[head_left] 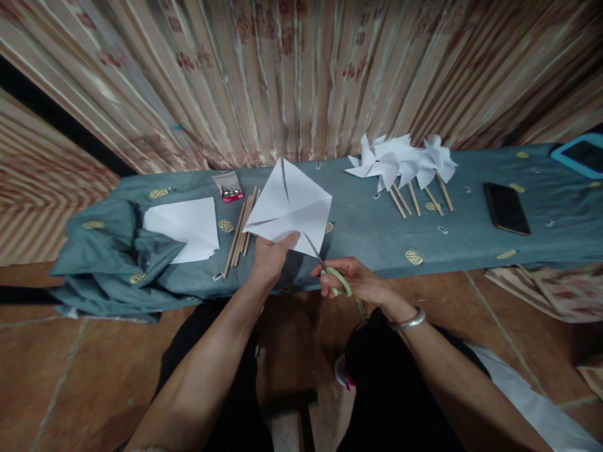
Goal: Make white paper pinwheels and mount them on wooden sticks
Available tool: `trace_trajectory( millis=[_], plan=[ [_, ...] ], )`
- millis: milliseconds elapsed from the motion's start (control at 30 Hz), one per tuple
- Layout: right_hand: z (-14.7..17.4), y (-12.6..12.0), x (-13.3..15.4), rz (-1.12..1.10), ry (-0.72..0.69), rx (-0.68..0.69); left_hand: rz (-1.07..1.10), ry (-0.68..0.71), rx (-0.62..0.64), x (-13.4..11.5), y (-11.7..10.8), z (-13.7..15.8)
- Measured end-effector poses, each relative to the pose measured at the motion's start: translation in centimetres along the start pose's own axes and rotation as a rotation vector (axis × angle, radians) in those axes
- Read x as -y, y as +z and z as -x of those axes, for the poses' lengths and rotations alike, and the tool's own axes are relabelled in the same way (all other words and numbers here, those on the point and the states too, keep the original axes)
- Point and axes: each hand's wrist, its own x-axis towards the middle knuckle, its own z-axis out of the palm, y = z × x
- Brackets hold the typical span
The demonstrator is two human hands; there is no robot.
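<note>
Bare forearms (202,370) reach toward a cloth-covered table (367,245); over its near side, the left hand (272,256) pinches a white paper sheet (306,191), slit at two corners. The right hand (353,277) curls around scissors (322,262), blade at the near corner (how far they part, I can't tell). Paper slipping could make a cut run too deep.

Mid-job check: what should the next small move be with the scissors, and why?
Probably snip inward from the near corner of the white paper sheet, stopping short of its middle: slits already run in from two other corners, the scissors in the right hand lie at this corner, and the left hand holds the sheet.
</note>
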Motion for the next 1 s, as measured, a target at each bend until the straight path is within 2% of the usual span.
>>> trace_trajectory(
  millis=[1000],
  plan=[
    [-0.32, 0.16, -0.21, -0.018, -0.007, -0.062, -0.05, -0.01, 0.034, 0.21, 0.32, 0.46]
  ],
)
